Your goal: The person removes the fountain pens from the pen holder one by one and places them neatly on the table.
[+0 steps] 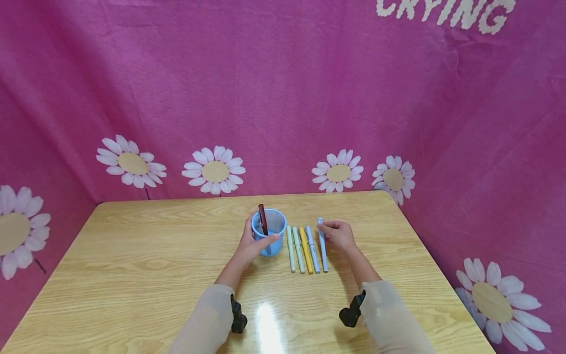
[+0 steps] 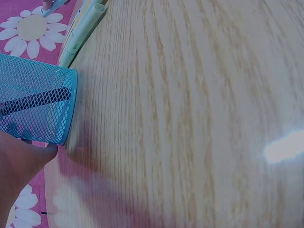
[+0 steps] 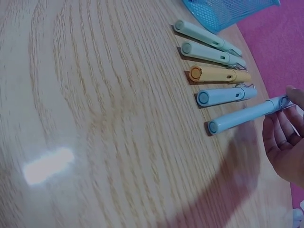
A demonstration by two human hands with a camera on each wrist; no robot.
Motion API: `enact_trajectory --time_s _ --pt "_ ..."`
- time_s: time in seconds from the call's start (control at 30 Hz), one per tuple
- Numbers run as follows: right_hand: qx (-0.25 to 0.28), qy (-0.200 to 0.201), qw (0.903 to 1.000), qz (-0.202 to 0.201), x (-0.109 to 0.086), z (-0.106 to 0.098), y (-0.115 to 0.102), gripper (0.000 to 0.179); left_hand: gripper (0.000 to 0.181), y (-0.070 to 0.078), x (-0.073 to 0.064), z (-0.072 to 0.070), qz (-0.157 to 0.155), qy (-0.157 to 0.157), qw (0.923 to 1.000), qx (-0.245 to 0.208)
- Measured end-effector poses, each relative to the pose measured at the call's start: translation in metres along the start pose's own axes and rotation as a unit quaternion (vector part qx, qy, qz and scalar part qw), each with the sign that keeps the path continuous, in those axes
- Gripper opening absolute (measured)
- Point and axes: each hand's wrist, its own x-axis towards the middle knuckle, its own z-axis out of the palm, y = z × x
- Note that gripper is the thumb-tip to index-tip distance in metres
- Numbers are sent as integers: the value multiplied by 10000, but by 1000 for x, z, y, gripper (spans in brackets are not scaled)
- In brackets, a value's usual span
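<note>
A light-blue mesh pen cup point(image 1: 275, 248) stands upright on the table, one dark red pen point(image 1: 263, 221) leaning inside it. My left hand point(image 1: 253, 247) grips the cup's side, thumb toward the front. To the right, my right hand point(image 1: 340, 236) pinches a light-blue pen point(image 3: 242, 117) by its capped end; in the right wrist view that end looks slightly raised, with the other end at the tabletop. Between cup and right hand lie two pale green pens point(image 1: 290, 250) side by side, then a yellow pen point(image 1: 306, 250) and another light-blue pen point(image 1: 312, 250).
The wooden table point(image 1: 146, 275) ends at the back against a pink cloth point(image 1: 283, 98) printed with white daisies. More cloth hangs along both sides. Each forearm wears a black wrist camera point(image 1: 238, 317). A bright reflection lies on the near tabletop.
</note>
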Motion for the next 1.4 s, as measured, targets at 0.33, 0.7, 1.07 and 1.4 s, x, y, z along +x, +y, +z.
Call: enact_trajectory --time_s 0.33,0.7,1.07,1.4 --pt "-121 365 9992 110 -1 8 5 34 89 0 -1 0 12 -7 10000 31" --pt "35 692 9976 -17 0 18 13 32 90 0 0 -1 12 -30 10000 7" --pt "-197 1063 9941 6 1 29 20 31 90 -2 2 0 2 2 10000 10" --pt "-608 1308 9895 28 0 36 22 31 94 -27 18 1 85 193 9998 64"
